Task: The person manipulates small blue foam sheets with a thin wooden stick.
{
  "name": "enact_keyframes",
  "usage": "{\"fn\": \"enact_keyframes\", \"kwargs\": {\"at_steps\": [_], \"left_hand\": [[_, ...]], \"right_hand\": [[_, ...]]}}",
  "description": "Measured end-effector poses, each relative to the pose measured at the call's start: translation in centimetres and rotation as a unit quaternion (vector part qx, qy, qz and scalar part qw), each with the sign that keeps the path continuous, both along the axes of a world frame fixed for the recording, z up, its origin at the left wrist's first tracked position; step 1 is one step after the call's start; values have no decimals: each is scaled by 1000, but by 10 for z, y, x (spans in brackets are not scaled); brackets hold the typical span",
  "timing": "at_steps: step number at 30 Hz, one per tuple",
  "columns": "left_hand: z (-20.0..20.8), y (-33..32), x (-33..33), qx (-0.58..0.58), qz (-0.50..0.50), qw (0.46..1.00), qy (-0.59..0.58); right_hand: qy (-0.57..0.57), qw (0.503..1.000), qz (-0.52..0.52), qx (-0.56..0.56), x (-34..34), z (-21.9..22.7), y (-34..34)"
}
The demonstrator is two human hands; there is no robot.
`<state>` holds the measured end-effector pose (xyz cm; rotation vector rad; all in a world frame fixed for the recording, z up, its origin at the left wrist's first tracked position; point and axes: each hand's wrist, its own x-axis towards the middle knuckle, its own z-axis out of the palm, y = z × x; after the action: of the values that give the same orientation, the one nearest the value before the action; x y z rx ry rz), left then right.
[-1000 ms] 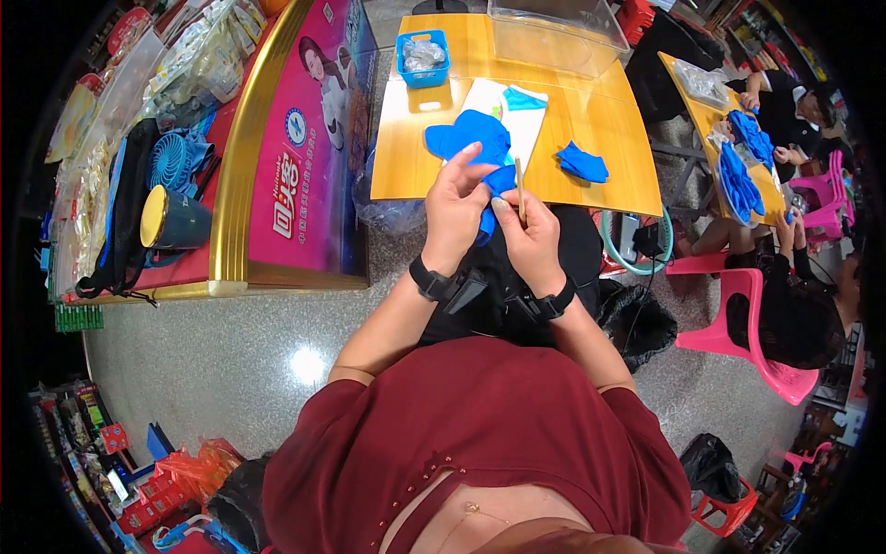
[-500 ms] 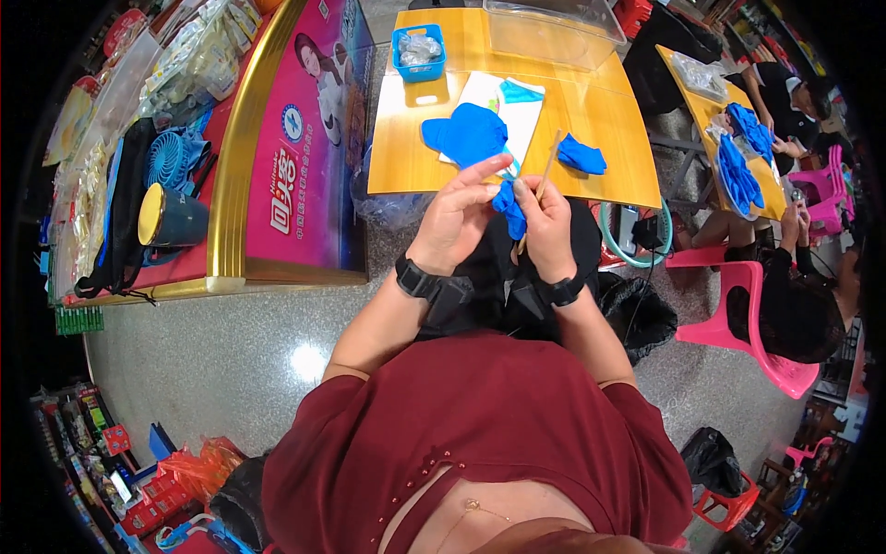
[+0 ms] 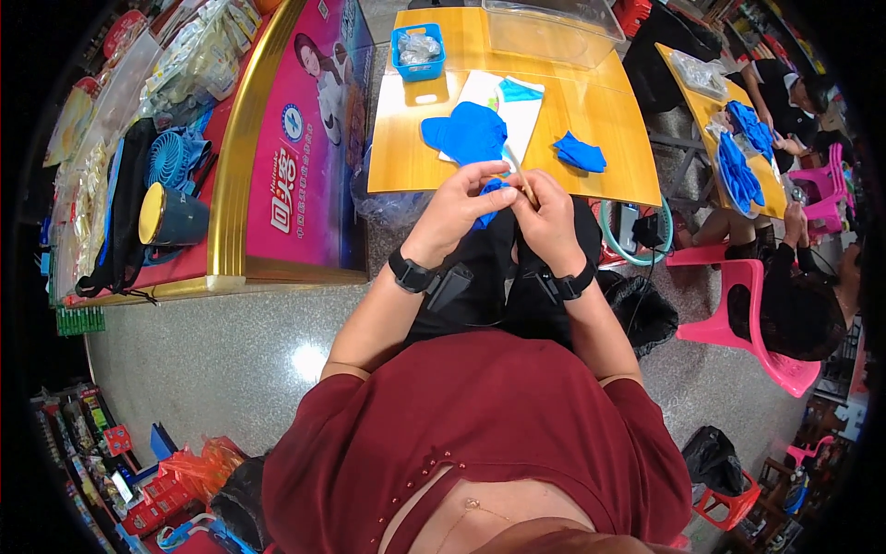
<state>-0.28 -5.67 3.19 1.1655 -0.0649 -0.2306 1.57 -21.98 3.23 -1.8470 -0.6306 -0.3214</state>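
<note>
Just off the near edge of the table, my left hand is closed on a small piece of blue cloth, mostly covered by its fingers. Beside it, my right hand pinches a thin light-brown stick, which points up and away toward the table. The fingertips of both hands are close together, and the cloth between them is partly hidden. Beyond my hands lies a larger flat pile of blue cloth, partly on a white sheet. To the right is a smaller folded blue cloth piece.
A blue basket with clear plastic-wrapped contents and a clear plastic bin stand on the wooden table. A pink-sided counter is on my left. At right, people sit by another table near a pink chair.
Both hands have drawn closer together and turned inward. The stick has tilted from upright to leaning left, and the blue cloth is now more covered by my left fingers.
</note>
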Motion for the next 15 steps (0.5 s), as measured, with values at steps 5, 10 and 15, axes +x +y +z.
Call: {"fn": "enact_keyframes", "kwargs": {"at_steps": [5, 10, 15], "left_hand": [[1, 5, 1, 127, 85, 987, -48], [10, -3, -5, 233, 138, 954, -131], [-2, -12, 0, 344, 297, 844, -285]], "right_hand": [[115, 992, -32, 48, -12, -5, -1], [154, 986, 0, 63, -12, 7, 4], [45, 996, -69, 26, -19, -10, 15]]}}
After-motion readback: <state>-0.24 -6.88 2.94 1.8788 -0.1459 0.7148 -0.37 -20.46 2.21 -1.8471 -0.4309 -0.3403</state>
